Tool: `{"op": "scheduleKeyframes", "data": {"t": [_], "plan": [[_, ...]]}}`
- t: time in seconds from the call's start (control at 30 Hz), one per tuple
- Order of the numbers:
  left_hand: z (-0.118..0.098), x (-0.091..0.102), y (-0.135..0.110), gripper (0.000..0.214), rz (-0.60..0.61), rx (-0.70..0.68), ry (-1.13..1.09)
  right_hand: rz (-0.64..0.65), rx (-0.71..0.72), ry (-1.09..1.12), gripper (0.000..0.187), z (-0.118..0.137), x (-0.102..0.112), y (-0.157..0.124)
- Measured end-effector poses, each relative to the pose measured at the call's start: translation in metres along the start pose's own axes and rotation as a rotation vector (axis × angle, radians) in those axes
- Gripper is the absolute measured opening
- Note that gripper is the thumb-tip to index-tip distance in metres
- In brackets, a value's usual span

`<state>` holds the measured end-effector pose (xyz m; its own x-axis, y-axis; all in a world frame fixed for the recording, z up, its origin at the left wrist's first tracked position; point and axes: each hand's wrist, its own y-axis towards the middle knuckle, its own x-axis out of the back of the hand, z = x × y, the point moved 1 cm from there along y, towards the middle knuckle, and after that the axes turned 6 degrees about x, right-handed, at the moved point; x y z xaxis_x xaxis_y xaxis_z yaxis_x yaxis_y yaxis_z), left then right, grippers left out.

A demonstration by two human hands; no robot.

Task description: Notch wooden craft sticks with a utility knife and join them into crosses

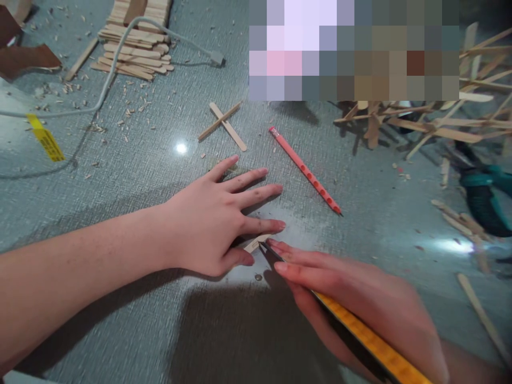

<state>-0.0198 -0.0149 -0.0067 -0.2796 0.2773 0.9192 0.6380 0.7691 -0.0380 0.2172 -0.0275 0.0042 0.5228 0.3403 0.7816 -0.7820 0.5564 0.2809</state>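
My left hand (222,213) lies spread flat, palm down. Between its thumb and index finger shows a short piece of craft stick (256,244) with marks on it; part of the piece is hidden beneath the hand. My right hand (348,293) is closed around a utility knife (364,341) with a yellow and black handle. The dark blade tip touches or hovers just over the stick piece; which one, I cannot tell. Beyond my left fingertips lies a red pencil (306,170), slanting across the table. Two crossed craft sticks (229,128) rest to the left of it.
A heap of craft sticks (138,53) and a grey cable (116,58) with a yellow tag (46,140) lie at the back left. On the right are a structure of sticks (436,125), teal-handled pliers (486,194) and a loose stick (480,309). Wood chips litter the table (132,314).
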Motion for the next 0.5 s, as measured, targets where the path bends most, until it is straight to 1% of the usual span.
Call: {"op": "scheduleKeyframes", "data": {"t": [0.17,0.3,0.5], "plan": [[0.0,-0.0003,0.0001,0.057,0.024,0.001,0.004,-0.072,0.022,-0.028,0.023,-0.0013,0.0006,-0.0001],[-0.0002,-0.0008,0.0006,0.058,0.032,0.005,0.011,-0.073,0.016,-0.033,0.022,-0.0031,-0.0006,-0.0007],[0.0,-0.0011,0.0007,0.057,0.008,-0.005,0.001,-0.083,0.033,-0.049,0.02,-0.0047,-0.0034,-0.0002]]}}
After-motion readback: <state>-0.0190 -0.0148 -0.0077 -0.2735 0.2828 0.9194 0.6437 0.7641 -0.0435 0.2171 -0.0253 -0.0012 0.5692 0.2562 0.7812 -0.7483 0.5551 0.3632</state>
